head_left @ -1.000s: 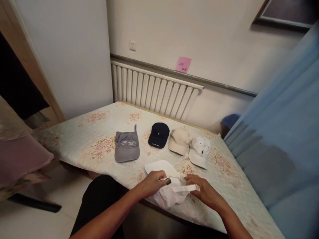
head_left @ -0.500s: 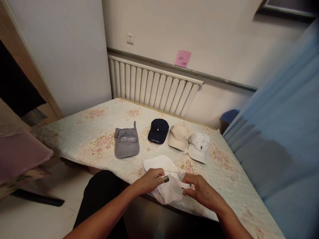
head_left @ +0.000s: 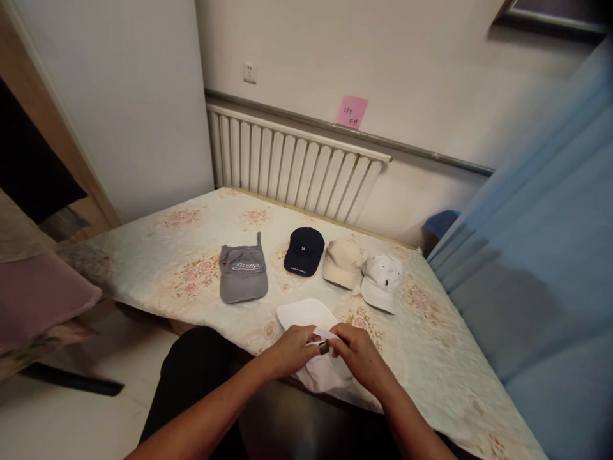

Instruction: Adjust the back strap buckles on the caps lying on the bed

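Observation:
A white baseball cap [head_left: 305, 312] lies at the near edge of the bed, its brim pointing away from me and its crown [head_left: 324, 374] towards me. My left hand [head_left: 297, 348] is closed on one end of the cap's back strap, by a small metal buckle [head_left: 324, 347]. My right hand [head_left: 357, 353] pinches the other strap end [head_left: 325, 333] close against the buckle. The fingers of both hands almost meet and partly hide the strap. Whether the strap passes through the buckle, I cannot tell.
Beyond my hands lie a grey cap [head_left: 244, 275] with its strap end sticking up, a navy cap [head_left: 304, 251], a beige cap [head_left: 343, 262] and another white cap [head_left: 382, 281]. They rest on a floral bedsheet [head_left: 158, 275]. A radiator [head_left: 292, 166] stands behind; a blue curtain [head_left: 536, 243] hangs right.
My right hand has moved left with its strap end, up to the buckle at my left hand. The left hand and the other caps stay nearly in place.

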Demonstrator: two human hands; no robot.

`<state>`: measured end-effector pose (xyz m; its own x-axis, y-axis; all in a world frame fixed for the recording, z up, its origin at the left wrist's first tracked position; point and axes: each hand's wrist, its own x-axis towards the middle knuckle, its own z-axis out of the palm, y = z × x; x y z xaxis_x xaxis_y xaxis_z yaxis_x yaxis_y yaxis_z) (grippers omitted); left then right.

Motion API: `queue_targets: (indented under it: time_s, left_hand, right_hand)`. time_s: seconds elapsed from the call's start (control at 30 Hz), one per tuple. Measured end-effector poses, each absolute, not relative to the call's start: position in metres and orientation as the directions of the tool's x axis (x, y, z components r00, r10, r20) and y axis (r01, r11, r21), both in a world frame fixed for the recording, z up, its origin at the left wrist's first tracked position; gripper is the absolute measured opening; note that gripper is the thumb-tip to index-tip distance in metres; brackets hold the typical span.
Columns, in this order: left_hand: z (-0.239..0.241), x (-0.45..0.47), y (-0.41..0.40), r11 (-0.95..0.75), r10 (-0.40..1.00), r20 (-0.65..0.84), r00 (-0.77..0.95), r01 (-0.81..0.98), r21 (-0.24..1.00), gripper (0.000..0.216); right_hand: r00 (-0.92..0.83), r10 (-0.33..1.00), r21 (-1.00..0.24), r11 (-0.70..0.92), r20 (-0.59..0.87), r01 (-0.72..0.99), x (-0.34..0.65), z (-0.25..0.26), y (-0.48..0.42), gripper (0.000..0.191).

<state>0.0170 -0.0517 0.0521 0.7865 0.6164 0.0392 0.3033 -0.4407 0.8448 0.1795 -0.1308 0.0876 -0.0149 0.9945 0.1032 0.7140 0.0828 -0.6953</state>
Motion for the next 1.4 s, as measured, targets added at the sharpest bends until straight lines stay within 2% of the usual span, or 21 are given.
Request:
queue_targets:
  time_s: [0.47, 0.63, 0.77, 0.83, 1.0, 1.1, 1.2, 1.3, 1.4]
  left_hand:
    - [0.033, 0.021, -0.065, -0.508, 0.723, 0.107, 0.682, 0.42, 0.752, 0.009]
    - [0.031, 0.021, -0.068, -0.484, 0.745, 0.114, 0.657, 0.416, 0.77, 0.007]
    - [0.028, 0.02, -0.067, -0.476, 0.752, 0.111, 0.65, 0.42, 0.773, 0.007]
    - [0.029, 0.02, -0.068, -0.51, 0.771, 0.136, 0.622, 0.474, 0.718, 0.005]
    - [0.038, 0.015, -0.079, -0.641, 0.765, 0.329, 0.553, 0.611, 0.465, 0.004]
    - [0.044, 0.012, -0.089, -0.684, 0.729, 0.367, 0.578, 0.608, 0.402, 0.002]
    - [0.046, 0.013, -0.098, -0.69, 0.721, 0.365, 0.589, 0.566, 0.45, 0.012]
    - [0.041, 0.016, -0.101, -0.643, 0.746, 0.323, 0.582, 0.506, 0.574, 0.022]
    - [0.033, 0.018, -0.099, -0.576, 0.783, 0.283, 0.555, 0.471, 0.668, 0.022]
  right_hand:
    - [0.131, 0.991, -0.849, -0.083, -0.016, 0.522, 0.171, 0.062, -0.126, 0.012]
    - [0.032, 0.988, -0.92, -0.155, -0.154, 0.359, 0.17, 0.06, -0.124, 0.009]
    - [0.003, 0.985, -0.94, -0.166, -0.173, 0.3, 0.171, 0.057, -0.122, 0.008]
    - [0.021, 0.983, -0.951, -0.182, -0.183, 0.251, 0.173, 0.056, -0.12, 0.009]
    - [0.065, 0.98, -0.961, -0.199, -0.19, 0.192, 0.175, 0.049, -0.115, 0.007]
    - [0.081, 0.979, -0.963, -0.2, -0.188, 0.182, 0.173, 0.048, -0.114, 0.006]
    - [0.092, 0.979, -0.965, -0.196, -0.182, 0.172, 0.17, 0.05, -0.113, 0.005]
    - [0.096, 0.979, -0.968, -0.196, -0.182, 0.156, 0.166, 0.054, -0.113, 0.006]
    - [0.093, 0.979, -0.97, -0.194, -0.182, 0.145, 0.162, 0.057, -0.114, 0.007]
